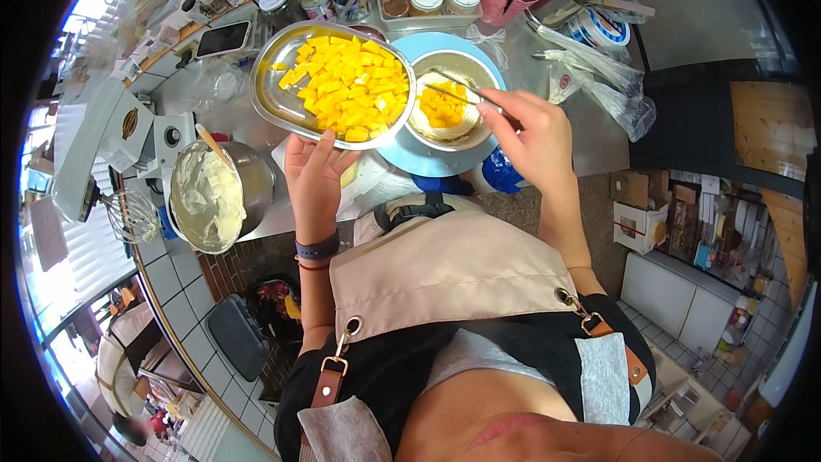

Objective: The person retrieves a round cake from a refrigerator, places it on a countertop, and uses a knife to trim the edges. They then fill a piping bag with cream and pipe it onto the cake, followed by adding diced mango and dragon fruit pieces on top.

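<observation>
Smooth grey metal table (590,141) underneath; the glossy oval steel tray (269,94) left of the round metal tin (453,60) has its near edge gripped by the partly curled left hand (314,173). The tin stands on a matte pale-blue disc (402,158), with soft white cream (443,132) inside. The right hand (539,133), fingers pinched, holds a thin dark utensil (462,88) over it. Smallest are the moist yellow cubes (355,85), heaped in the tray and on the cream.

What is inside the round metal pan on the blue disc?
Yellow chunks lie on white cream. They cover the bottom of the pan; whatever lies beneath is hidden.
</observation>
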Available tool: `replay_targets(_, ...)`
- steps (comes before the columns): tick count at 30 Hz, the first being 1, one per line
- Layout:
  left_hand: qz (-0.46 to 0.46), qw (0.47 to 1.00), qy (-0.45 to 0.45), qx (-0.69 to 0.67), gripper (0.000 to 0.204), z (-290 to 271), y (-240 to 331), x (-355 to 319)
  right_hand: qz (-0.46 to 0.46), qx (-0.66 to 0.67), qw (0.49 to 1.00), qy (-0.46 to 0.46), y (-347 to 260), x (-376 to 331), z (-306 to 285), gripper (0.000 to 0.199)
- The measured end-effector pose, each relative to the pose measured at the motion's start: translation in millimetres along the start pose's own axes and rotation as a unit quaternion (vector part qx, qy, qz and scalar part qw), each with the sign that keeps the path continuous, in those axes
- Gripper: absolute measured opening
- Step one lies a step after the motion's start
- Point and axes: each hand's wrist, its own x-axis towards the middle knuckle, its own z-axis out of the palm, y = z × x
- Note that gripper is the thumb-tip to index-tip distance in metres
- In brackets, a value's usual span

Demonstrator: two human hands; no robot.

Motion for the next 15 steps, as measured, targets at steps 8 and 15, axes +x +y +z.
replay_targets(8,-0.042,0.999,-0.008,0.022,0.027,12.8,-10.2,6.4,-0.111,-0.064,0.991,0.028,-3.7,1.9,16.5,0.013)
replay_targets(15,-0.023,0.999,0.022,0.012,0.018,5.4,-0.3,5.8,0.001,-0.042,0.999,-0.002,1.7,-16.7,-2.3,0.011)
